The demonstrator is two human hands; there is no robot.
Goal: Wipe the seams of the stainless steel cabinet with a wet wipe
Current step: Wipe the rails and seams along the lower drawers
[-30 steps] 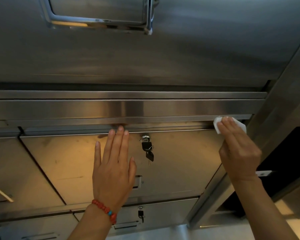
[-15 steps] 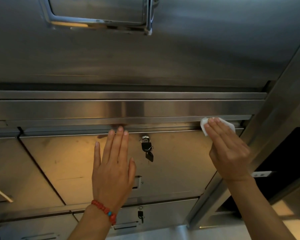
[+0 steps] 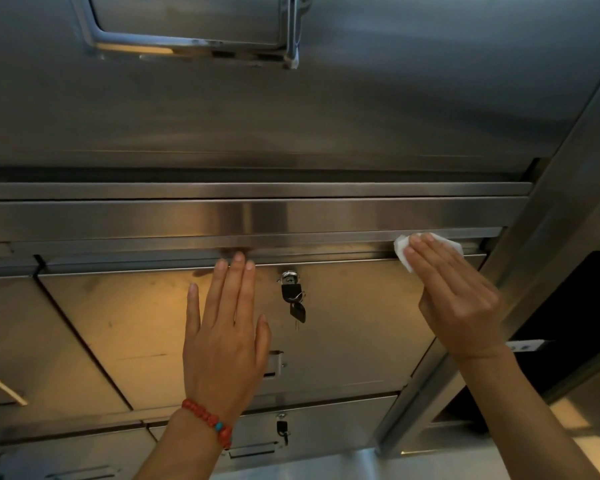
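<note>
Step in hand: wiping the horizontal seam [image 3: 291, 252] above the locked door [image 3: 343, 323] of the cabinet [image 3: 291, 116]. The right hand [image 3: 459, 299], fingers straight and together, presses the wet wipe [image 3: 400, 249] onto the seam near its right end. The left hand [image 3: 224, 344], fingers straight and slightly spread, braces flat on the door. Next move likely calls for steady pressure along the seam. All doors shut; contents hidden. Keys [image 3: 293, 299] hang in the lock.

Right hand [image 3: 459, 299] slid wet wipe [image 3: 404, 249] leftward along seam [image 3: 326, 255].
</note>
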